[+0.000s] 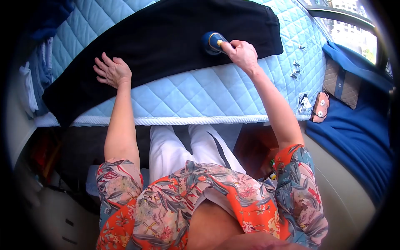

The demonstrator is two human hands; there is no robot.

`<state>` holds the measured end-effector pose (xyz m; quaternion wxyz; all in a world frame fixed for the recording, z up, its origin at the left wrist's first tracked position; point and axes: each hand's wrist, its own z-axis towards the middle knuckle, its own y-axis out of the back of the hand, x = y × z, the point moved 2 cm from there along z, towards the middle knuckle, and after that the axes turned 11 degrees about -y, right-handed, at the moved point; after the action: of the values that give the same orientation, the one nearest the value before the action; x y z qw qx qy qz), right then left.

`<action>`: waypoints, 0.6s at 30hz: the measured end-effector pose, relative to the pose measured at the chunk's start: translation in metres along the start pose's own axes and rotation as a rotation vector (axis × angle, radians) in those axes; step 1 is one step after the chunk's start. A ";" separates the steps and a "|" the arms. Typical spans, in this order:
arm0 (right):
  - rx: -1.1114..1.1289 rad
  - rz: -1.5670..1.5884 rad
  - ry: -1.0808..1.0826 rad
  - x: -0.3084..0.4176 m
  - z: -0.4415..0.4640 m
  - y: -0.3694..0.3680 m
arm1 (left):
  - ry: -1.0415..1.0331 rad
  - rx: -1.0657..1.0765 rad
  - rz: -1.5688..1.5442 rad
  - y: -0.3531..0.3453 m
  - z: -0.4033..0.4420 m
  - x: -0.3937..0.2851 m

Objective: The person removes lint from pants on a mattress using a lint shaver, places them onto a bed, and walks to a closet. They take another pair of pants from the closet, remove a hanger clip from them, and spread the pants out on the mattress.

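A pair of black trousers (166,33) lies flat across a light blue quilted pad (191,93), one end hanging over the front left edge. My right hand (242,54) is closed around the handle of a dark blue fabric shaver (211,42) with gold trim. The shaver's round head rests against the black cloth, and its underside is hidden. My left hand (111,71) lies on the cloth further left, fingers spread, with nothing in it.
Several small metal clips (296,74) lie on the pad's right side. Near its front right corner are a pink case (321,107) and a brown quilted item (342,83). Blue cloth (354,137) covers the area at right, below a window. Folded clothes (43,71) hang at left.
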<state>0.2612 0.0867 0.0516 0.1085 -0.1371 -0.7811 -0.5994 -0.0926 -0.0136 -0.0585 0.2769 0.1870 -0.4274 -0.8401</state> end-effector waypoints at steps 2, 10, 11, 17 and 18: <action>-0.105 0.079 -0.042 -0.019 0.017 0.016 | 0.001 -0.015 -0.020 0.000 0.001 -0.003; -0.283 0.169 -0.202 -0.089 0.063 0.051 | -0.014 -0.032 -0.034 -0.001 0.004 -0.003; -0.213 0.132 -0.168 -0.073 0.056 0.035 | -0.013 -0.030 -0.034 -0.002 0.003 -0.001; -0.016 0.190 -0.071 -0.010 0.027 0.008 | 0.000 -0.026 -0.029 -0.005 -0.001 -0.003; 0.047 0.292 -0.126 -0.019 0.030 0.013 | 0.006 -0.024 -0.026 -0.006 0.000 -0.004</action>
<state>0.2832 0.1172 0.0496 0.1485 -0.2842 -0.7718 -0.5491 -0.0913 -0.0087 -0.0628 0.2696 0.1916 -0.4140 -0.8481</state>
